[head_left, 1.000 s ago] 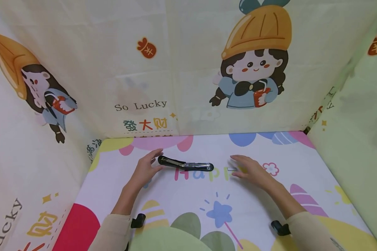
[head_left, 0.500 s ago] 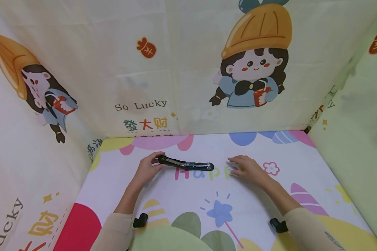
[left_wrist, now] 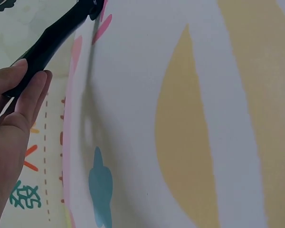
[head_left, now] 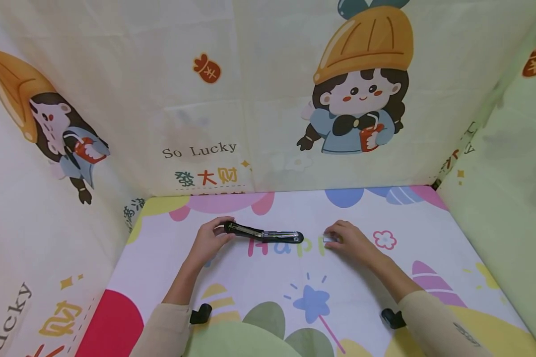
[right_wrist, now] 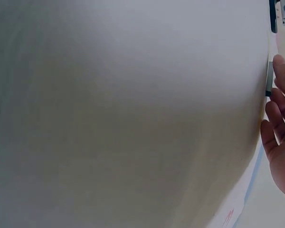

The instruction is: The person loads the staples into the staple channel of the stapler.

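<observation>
A black stapler (head_left: 280, 237) lies folded wide open over the printed letters, its metal staple channel showing. My left hand (head_left: 209, 243) holds its left end; in the left wrist view, thumb and fingers pinch the black end of the stapler (left_wrist: 50, 42). To the right of the stapler is a small silvery strip of staples (head_left: 328, 239). My right hand (head_left: 352, 240) pinches this strip between thumb and fingers. The right wrist view has the strip (right_wrist: 270, 78) at its right edge, by the thumb and index finger, with the other fingers curled below.
The table (head_left: 259, 277) wears a white cloth printed with letters and coloured shapes. Cloth walls (head_left: 268, 119) with cartoon figures stand close behind it and at both sides. A black wrist device (head_left: 201, 314) sits at the left cuff, and another device (head_left: 393, 319) at the right.
The left fingers have come together on the stapler's left end. My right hand's spread fingers have drawn in and pinched the strip of staples. The stapler has stayed in place.
</observation>
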Action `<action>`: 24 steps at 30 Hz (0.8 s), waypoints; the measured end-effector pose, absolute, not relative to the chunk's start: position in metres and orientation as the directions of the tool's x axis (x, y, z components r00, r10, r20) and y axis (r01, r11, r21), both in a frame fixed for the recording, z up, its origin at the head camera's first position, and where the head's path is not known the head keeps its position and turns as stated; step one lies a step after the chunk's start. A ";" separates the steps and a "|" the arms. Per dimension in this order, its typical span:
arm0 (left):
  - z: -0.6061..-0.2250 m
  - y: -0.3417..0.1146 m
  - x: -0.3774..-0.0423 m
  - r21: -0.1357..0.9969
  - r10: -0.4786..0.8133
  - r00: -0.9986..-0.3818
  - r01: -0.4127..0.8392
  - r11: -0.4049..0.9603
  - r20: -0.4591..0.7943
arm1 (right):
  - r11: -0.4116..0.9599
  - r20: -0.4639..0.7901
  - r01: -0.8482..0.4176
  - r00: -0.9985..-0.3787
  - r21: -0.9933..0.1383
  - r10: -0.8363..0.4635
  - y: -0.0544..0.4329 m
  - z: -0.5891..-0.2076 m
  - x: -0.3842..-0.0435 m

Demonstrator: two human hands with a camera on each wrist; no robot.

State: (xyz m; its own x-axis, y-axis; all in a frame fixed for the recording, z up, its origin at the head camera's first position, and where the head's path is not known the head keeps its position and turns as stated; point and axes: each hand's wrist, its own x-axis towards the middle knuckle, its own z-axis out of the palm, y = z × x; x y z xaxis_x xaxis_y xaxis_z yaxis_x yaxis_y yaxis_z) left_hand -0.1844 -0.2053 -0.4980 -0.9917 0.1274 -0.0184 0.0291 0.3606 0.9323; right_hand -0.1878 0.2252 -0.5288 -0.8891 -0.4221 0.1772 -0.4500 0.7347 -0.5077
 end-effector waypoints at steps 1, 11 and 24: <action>-0.497 -0.205 -0.184 0.934 0.126 -0.992 0.024 0.358 -0.023 | 0.734 0.181 -0.451 -0.889 -0.508 -0.421 0.225 -0.529 -0.188; -0.496 -0.205 -0.184 0.931 0.136 -0.990 0.027 0.365 -0.024 | 0.739 0.186 -0.455 -0.887 -0.497 -0.422 0.223 -0.533 -0.190; -0.487 -0.202 -0.181 0.920 0.141 -0.990 0.033 0.392 -0.024 | 0.740 0.172 -0.462 -0.882 -0.488 -0.438 0.221 -0.529 -0.188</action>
